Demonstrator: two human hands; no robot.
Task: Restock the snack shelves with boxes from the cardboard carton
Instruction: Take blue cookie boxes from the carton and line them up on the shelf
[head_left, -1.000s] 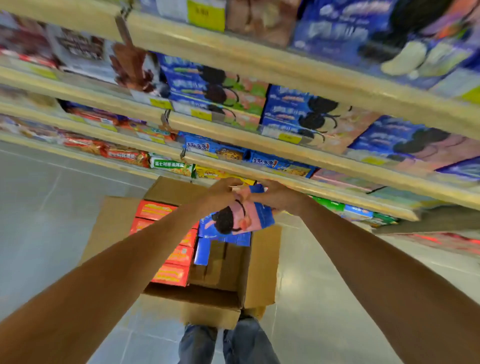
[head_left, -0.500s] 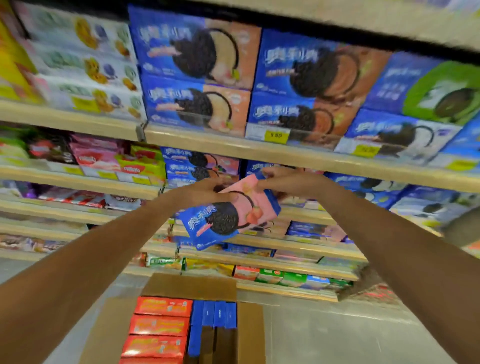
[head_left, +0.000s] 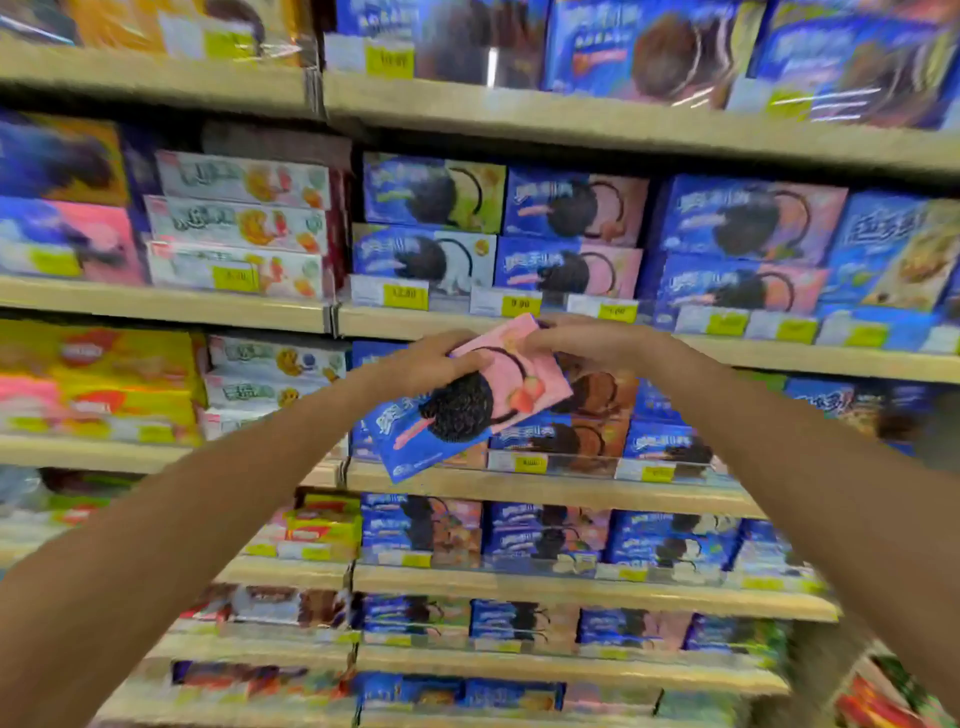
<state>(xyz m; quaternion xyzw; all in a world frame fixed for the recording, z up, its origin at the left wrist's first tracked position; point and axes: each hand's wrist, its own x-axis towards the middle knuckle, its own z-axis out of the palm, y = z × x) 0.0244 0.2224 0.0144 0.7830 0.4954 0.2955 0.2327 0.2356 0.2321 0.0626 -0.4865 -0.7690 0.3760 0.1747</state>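
The cookie box (head_left: 457, 415) is a flat rectangular carton with a smooth, slightly shiny print: its upper half is pink, its lower half is blue, and a dark round cookie is drawn in the middle. It is in the air in front of the shelves, tilted, with the pink end up and to the right and the blue corner pointing down to the left. The left hand (head_left: 423, 364) grips the box at its upper left long edge, with the fingers curled over the face. The right hand (head_left: 582, 340) holds the top pink end, with the fingers bent around that short edge. The two hands are close together but do not touch.

The top of the box is just beside the front edge of a pale beige shelf board (head_left: 208, 306), which is flat and has a straight rim. Yellow price labels (head_left: 519, 305) sit behind a clear strip on this rim. On this board stand similar pink-and-blue boxes (head_left: 569, 236), two high and packed side by side. Above them only a narrow dark gap remains under the next board. On the left lie white flat boxes (head_left: 239, 223), three high. Behind the held box, one level lower, more blue boxes (head_left: 587, 436) fill the row. The picture is blurred, so small print is not readable.
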